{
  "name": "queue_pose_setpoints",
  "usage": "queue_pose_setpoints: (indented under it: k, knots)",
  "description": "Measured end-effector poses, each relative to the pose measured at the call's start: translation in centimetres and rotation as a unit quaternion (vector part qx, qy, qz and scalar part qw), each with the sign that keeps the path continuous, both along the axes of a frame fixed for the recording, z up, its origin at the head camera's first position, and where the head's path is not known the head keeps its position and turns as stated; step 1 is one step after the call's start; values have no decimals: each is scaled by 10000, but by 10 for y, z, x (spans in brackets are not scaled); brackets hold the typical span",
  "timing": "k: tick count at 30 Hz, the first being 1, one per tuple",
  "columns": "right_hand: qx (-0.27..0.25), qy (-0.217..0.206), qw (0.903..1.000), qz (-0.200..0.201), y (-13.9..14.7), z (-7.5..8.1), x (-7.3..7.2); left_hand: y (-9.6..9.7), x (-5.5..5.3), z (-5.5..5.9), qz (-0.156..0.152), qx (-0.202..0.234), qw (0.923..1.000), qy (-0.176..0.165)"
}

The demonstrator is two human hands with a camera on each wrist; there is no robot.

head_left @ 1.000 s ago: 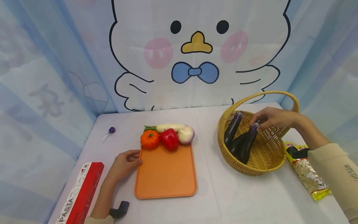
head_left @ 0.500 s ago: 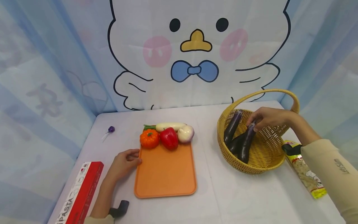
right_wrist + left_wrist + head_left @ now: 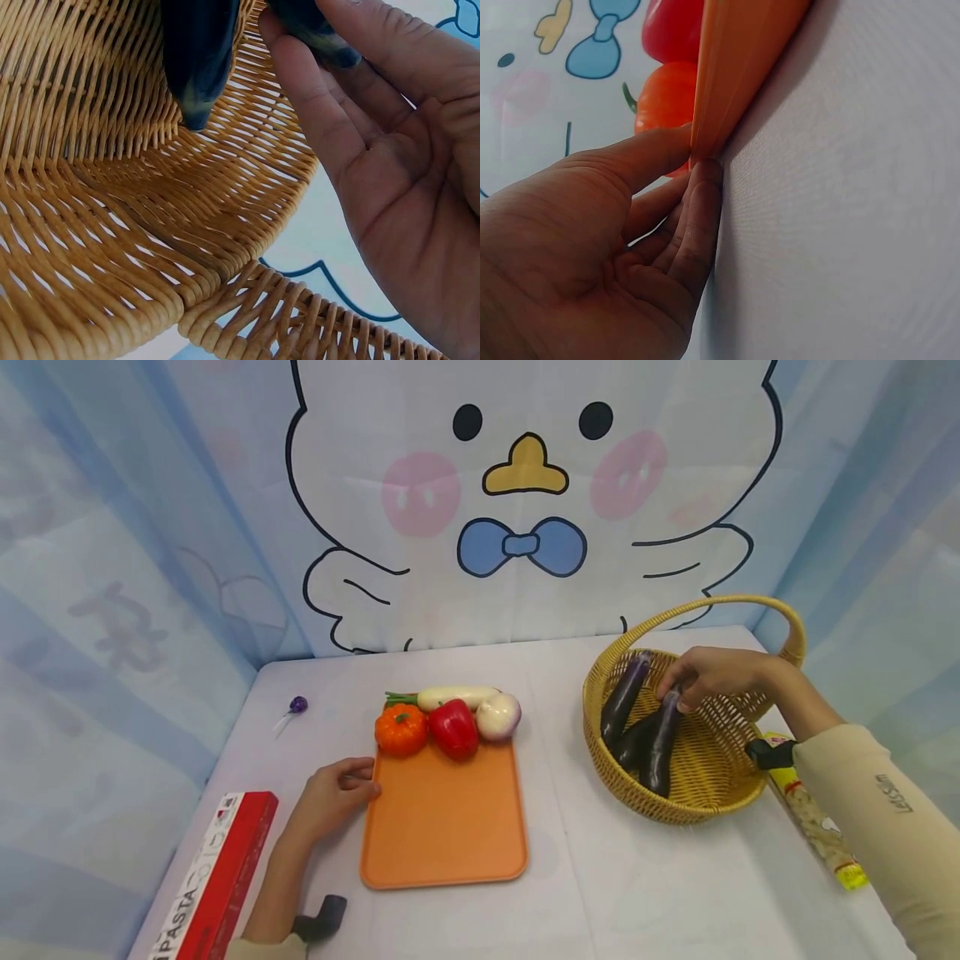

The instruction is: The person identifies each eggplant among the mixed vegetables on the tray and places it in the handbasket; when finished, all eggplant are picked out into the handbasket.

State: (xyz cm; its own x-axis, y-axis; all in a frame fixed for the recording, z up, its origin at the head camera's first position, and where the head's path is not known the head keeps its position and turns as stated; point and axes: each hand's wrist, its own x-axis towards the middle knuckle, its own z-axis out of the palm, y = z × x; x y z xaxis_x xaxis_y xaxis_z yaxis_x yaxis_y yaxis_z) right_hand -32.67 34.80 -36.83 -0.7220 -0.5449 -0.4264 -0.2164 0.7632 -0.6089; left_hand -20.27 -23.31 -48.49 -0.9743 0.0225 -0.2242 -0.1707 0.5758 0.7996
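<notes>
In the head view my right hand (image 3: 716, 675) reaches into the wicker basket (image 3: 697, 810) and pinches the top end of a dark purple eggplant (image 3: 662, 747). The right wrist view shows that eggplant's tip (image 3: 326, 41) between thumb and fingers. Beside it lie another eggplant (image 3: 624, 700) and a partly hidden third dark one (image 3: 635, 743). On the left, my left hand (image 3: 330, 797) holds the left edge of an orange tray (image 3: 446, 827). Seen from the left wrist, the thumb lies against the tray rim (image 3: 712, 97) and the fingers reach its underside.
An orange pumpkin (image 3: 401, 731), red bell pepper (image 3: 453, 731), purple-white round vegetable (image 3: 498, 717) and white radish (image 3: 457, 697) sit at the tray's far end. A lollipop (image 3: 297, 705) and red pasta box (image 3: 225, 877) lie left. A yellow packet (image 3: 821, 827) lies right of the basket.
My right hand has shifted slightly left with the top of the eggplant it pinches, and the right forearm has swung left too. My left hand stays at the tray edge.
</notes>
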Motion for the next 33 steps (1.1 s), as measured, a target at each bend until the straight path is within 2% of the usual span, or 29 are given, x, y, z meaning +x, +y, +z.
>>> queue_pose_setpoints:
  k: [5,14,23,33]
  knots:
    - [18,49,9999,119,0,1,1,0,0,0,18,-14,10000,8]
    - [85,-79,9999,-6,0,1,1,0,-1,0,22,-24,10000,36]
    - [81,-136,9998,-108,0,-5,-3,0,0,1,-11,-17,10000,-1]
    - [6,-136,9996,-261,3,-13,0,1,-1,2,33,-51,10000,-36]
